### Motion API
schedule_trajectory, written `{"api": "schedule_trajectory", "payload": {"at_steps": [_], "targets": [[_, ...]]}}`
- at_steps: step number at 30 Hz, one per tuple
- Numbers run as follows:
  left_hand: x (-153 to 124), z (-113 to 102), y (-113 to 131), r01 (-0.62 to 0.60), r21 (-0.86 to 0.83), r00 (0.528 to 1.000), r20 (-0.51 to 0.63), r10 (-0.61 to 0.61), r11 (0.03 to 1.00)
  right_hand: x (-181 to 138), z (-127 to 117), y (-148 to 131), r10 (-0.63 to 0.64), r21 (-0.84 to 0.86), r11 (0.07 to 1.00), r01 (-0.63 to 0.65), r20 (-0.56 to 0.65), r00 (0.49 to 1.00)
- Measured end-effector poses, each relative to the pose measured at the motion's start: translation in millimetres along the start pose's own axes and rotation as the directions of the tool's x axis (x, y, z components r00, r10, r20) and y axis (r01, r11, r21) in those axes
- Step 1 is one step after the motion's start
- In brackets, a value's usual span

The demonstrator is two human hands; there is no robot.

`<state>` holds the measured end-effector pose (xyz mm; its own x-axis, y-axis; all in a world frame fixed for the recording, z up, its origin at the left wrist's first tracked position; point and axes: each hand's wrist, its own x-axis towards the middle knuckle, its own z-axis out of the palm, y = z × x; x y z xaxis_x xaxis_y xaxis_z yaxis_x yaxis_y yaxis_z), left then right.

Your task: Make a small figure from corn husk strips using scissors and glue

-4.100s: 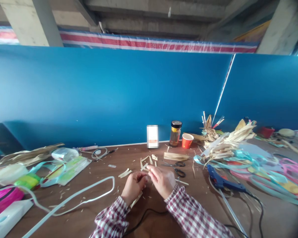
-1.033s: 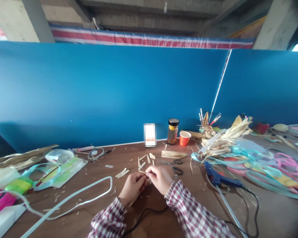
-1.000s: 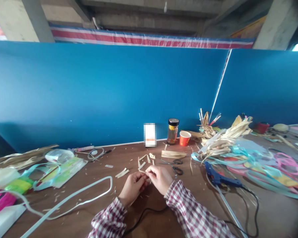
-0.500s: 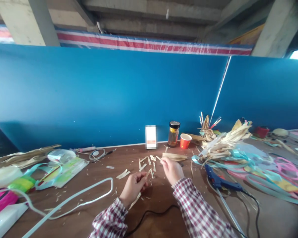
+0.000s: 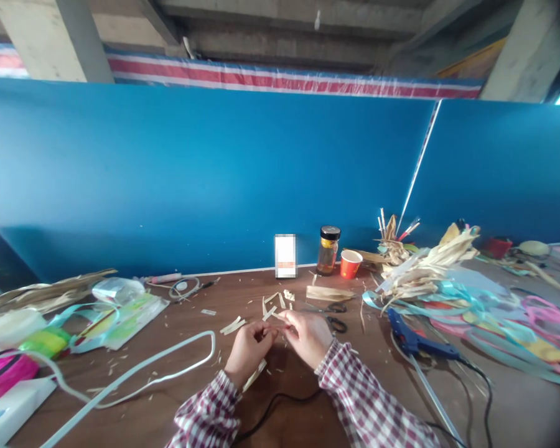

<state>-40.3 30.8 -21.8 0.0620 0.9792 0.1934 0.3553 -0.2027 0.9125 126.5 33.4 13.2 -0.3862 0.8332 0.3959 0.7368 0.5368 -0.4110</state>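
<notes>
Above the brown table my left hand [image 5: 252,350] and my right hand [image 5: 308,339] meet at the fingertips, both closed in a pinch. A narrow pale strip of dried husk [image 5: 277,316] pokes out at the right fingertips. Whatever lies deeper between the fingers is mostly covered by them. Just beyond the hands lie several cut husk strips [image 5: 269,313], with a pair of strips [image 5: 232,325] to the left. Another strip [image 5: 255,375] lies under my left wrist. Black-handled scissors [image 5: 337,324] rest right behind my right hand.
A blue glue gun [image 5: 415,341] with its cord lies at right, beside ribbons [image 5: 494,336] and a husk bundle [image 5: 429,270]. Behind stand a lidded jar [image 5: 328,255] and a red paper cup [image 5: 350,265]. A pale bent tube [image 5: 144,367] and plastic packets [image 5: 116,292] occupy the left.
My right hand has come down and left to meet my left hand, bringing its husk strip. The scissors behind it are now uncovered. My left hand has barely moved.
</notes>
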Motion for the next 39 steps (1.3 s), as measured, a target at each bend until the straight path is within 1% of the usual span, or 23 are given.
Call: {"api": "schedule_trajectory", "payload": {"at_steps": [3, 5, 10, 12, 15, 17, 19, 22, 27, 30, 32, 34, 36, 39], "targets": [[0, -1, 3, 0.012, -0.071, 0.999, -0.043, -0.015, 0.997, -2, 3, -3, -0.007, -0.015, 1.000, 0.007, 0.004, 1.000], [0, 0, 5, 0.045, -0.154, 0.997, -0.053, -0.053, 0.987, -3, 5, -5, -0.013, -0.027, 1.000, 0.013, 0.009, 1.000], [-2, 4, 8, 0.146, -0.375, 0.987, -0.011, -0.162, 0.916, -4, 9, -5, -0.039, -0.063, 0.997, 0.042, 0.050, 0.998], [-2, 4, 9, 0.196, -0.445, 0.977, 0.010, -0.215, 0.874, -4, 9, -4, -0.021, -0.105, 0.994, 0.026, 0.049, 0.999], [-2, 3, 10, 0.271, -0.495, 0.955, 0.032, -0.294, 0.826, -3, 5, -5, 0.022, -0.120, 0.992, -0.023, -0.014, 1.000], [-2, 3, 11, 0.291, -0.507, 0.947, 0.031, -0.320, 0.811, -2, 2, -6, 0.020, -0.097, 0.995, -0.027, -0.078, 0.997], [-2, 3, 12, 0.281, -0.531, 0.949, 0.029, -0.314, 0.799, -2, 1, -7, 0.002, -0.069, 0.998, -0.010, -0.115, 0.993], [-2, 3, 10, 0.250, -0.572, 0.959, 0.037, -0.279, 0.781, -2, 4, -6, -0.016, 0.009, 1.000, 0.018, -0.120, 0.993], [0, 3, 5, 0.239, -0.555, 0.967, 0.065, -0.245, 0.797, -3, 16, 0, 0.012, 0.180, 0.984, 0.006, -0.100, 0.995], [-1, 4, 8, 0.222, -0.490, 0.975, 0.124, -0.184, 0.843, -2, 18, 2, 0.007, 0.250, 0.968, 0.025, -0.126, 0.992], [-2, 5, 11, 0.208, -0.441, 0.976, 0.155, -0.154, 0.873, -1, 16, 2, -0.013, 0.283, 0.958, 0.043, -0.110, 0.994], [-3, 5, 13, 0.207, -0.408, 0.975, 0.159, -0.154, 0.889, 0, 13, 1, -0.033, 0.286, 0.957, 0.052, -0.071, 0.997], [-3, 6, 13, 0.231, -0.381, 0.970, 0.163, -0.181, 0.895, -1, 11, -1, -0.037, 0.255, 0.966, 0.047, -0.043, 0.998], [-3, 4, 10, 0.280, -0.355, 0.956, 0.183, -0.228, 0.892, -1, 9, -4, -0.032, 0.202, 0.979, 0.039, -0.036, 0.999]]}}
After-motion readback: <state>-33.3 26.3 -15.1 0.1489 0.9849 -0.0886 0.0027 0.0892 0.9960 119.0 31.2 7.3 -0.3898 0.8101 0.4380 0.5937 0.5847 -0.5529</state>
